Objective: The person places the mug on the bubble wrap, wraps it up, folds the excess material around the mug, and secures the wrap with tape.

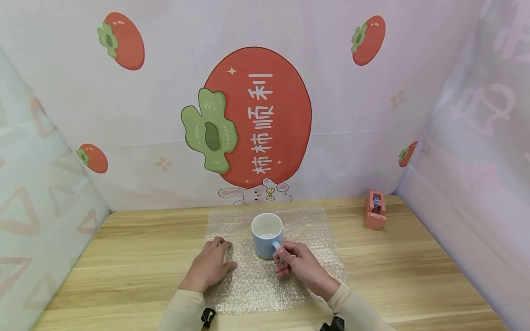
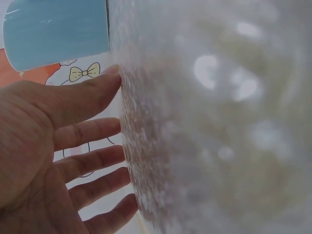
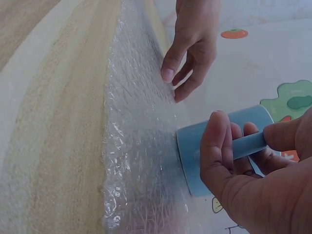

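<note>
A light blue mug point(image 1: 265, 246) with a white inside stands upright on a sheet of bubble wrap point(image 1: 248, 289). My right hand point(image 1: 300, 266) holds the mug by its handle, fingers curled round it, as the right wrist view also shows on the mug point(image 3: 192, 165). To the left of the mug, my left hand point(image 1: 211, 264) rests with its fingertips on the bubble wrap, fingers spread and holding nothing. In the left wrist view the fingertips of that hand point(image 2: 83, 151) touch the wrap's surface point(image 2: 146, 126), apart from the mug.
A pink tape dispenser point(image 1: 375, 211) stands at the back right of the wooden table point(image 1: 136, 266). A printed cloth point(image 1: 339, 115) with persimmons walls the back, and further cloth panels close both sides.
</note>
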`<act>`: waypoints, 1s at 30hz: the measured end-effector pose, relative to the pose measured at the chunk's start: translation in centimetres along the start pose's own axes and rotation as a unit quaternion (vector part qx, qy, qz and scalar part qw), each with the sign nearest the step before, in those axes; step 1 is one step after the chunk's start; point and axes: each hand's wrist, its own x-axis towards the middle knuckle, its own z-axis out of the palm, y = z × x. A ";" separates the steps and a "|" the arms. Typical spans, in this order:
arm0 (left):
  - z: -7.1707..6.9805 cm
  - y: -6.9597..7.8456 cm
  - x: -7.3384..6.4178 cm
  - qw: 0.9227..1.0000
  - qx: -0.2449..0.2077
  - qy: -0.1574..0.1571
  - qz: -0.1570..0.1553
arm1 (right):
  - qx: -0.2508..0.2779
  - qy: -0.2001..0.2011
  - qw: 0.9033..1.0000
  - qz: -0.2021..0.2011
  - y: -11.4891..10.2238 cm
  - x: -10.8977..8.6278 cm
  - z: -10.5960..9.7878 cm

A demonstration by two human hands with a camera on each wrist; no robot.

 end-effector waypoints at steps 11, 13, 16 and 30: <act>0.0 0.0 0.1 1.000 -0.001 0.001 0.001 | 0.003 0.004 1.000 0.002 0.2 0.0 0.0; 0.1 -0.1 0.1 1.000 -0.002 0.002 0.001 | 0.006 0.004 1.000 0.003 0.2 0.1 0.0; 0.1 -0.1 0.0 1.000 -0.001 0.003 0.002 | 0.006 0.002 1.000 0.003 0.3 0.0 0.0; 0.1 0.0 0.0 1.000 0.002 -0.001 -0.003 | 0.008 0.012 1.000 -0.004 0.6 -0.3 0.3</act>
